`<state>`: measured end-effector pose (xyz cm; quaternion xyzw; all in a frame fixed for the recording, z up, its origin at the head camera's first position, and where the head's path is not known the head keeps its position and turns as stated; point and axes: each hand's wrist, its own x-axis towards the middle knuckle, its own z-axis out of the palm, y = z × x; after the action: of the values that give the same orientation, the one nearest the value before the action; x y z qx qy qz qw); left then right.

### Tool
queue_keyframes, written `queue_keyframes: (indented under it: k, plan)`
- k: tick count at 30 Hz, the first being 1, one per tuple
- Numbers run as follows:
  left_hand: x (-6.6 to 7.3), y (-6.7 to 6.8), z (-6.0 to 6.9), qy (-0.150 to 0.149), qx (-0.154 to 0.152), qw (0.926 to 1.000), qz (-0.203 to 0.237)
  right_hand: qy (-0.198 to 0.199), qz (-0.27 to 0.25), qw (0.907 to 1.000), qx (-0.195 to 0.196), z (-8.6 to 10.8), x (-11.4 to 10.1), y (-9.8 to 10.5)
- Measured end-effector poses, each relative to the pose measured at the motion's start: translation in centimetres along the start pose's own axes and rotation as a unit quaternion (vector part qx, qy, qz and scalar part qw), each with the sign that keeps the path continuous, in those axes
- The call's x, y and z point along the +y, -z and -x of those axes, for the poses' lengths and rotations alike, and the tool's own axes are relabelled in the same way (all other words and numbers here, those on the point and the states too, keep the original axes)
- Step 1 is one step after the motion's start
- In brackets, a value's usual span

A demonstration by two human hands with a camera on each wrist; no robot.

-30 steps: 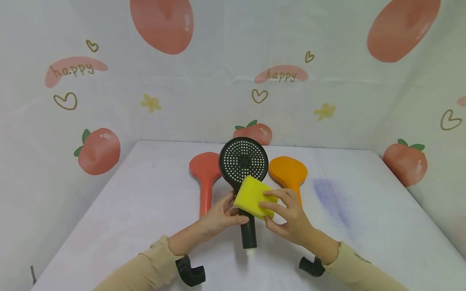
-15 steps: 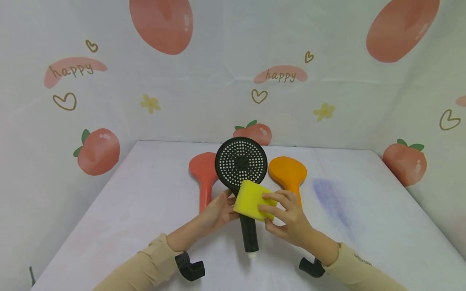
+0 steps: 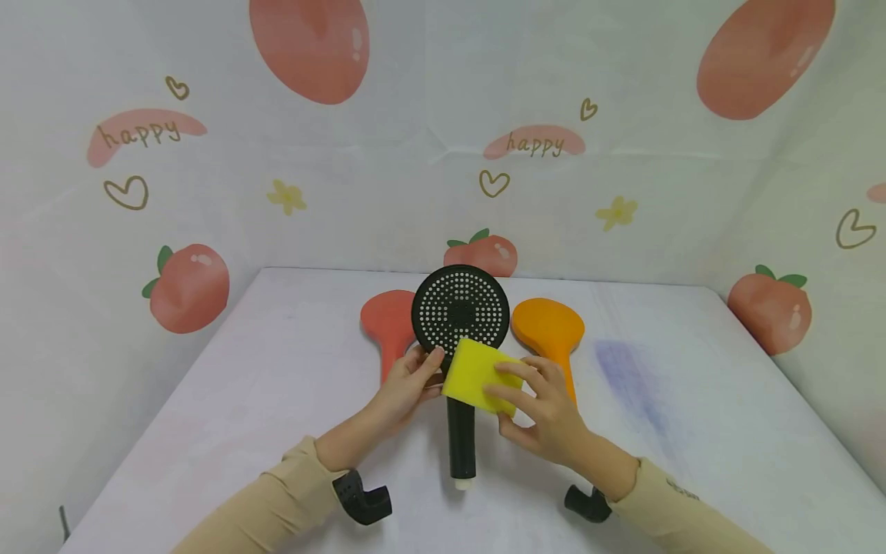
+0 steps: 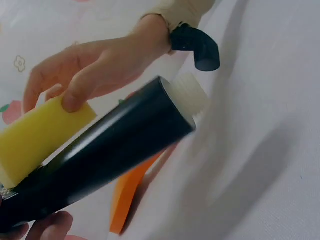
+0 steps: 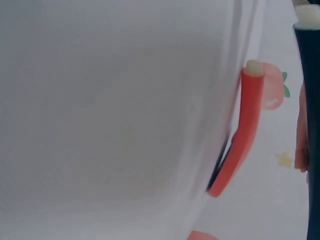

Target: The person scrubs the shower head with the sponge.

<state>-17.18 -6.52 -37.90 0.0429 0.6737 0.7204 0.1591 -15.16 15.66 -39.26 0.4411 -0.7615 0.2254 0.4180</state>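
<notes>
A black shower head (image 3: 461,308) with a round, pale-dotted face is held up over the table, its handle pointing down toward me. My left hand (image 3: 408,385) grips it at the neck, thumb in front near the rim. My right hand (image 3: 547,408) pinches a yellow sponge (image 3: 477,377), which lies against the upper handle and covers part of it and the face's lower edge. In the left wrist view the sponge (image 4: 40,135) rests along the black handle (image 4: 110,150), and a pale threaded end (image 4: 187,95) sticks out of it.
A red shower head (image 3: 391,319) lies on the white table (image 3: 291,369) behind my left hand. An orange one (image 3: 550,327) lies behind the right hand. Black wrist mounts (image 3: 363,500) hang under both forearms. A printed cloth wall (image 3: 388,185) closes off the back.
My left hand has shifted its grip up to the neck, with the thumb now in front. The handle's lower end has swung left. The sponge has moved slightly left.
</notes>
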Motion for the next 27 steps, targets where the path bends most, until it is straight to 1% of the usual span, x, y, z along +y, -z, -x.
queue_keyframes:
  k: [4, 10, 13, 16, 21, 22, 25, 27]
  plan:
    - [0.1, 0.0, -0.1, -0.006, 0.020, 0.9996, -0.021, 0.001, 0.004, 1.0000, 0.001, -0.6, 0.4, 0.0]
    - [0.1, 0.2, 0.0, -0.004, 0.021, 0.9991, -0.038, -0.007, -0.003, 0.9994, -0.035, -0.9, 0.6, 0.0]
    - [0.1, 0.1, -0.1, -0.007, 0.026, 0.9988, -0.040, -0.010, -0.021, 0.9983, -0.053, -0.6, 0.5, 0.2]
    - [0.1, 0.1, -0.2, -0.009, 0.039, 0.9982, -0.045, -0.007, -0.044, 0.9963, -0.073, -0.3, 0.3, 0.4]
    - [0.1, -0.1, -0.4, -0.010, 0.062, 0.9969, -0.047, 0.025, -0.081, 0.9910, -0.104, 0.1, -0.1, 0.8]
    - [0.1, -0.1, -0.4, -0.010, 0.065, 0.9968, -0.046, 0.032, -0.085, 0.9902, -0.106, 0.2, -0.1, 0.8]
    - [0.1, -0.1, -0.5, -0.012, 0.070, 0.9962, -0.050, 0.049, -0.082, 0.9907, -0.097, 0.0, 0.0, 0.8]
    - [0.1, -0.1, -0.5, -0.010, 0.070, 0.9962, -0.051, 0.050, -0.071, 0.9927, -0.084, -0.2, 0.2, 0.6]
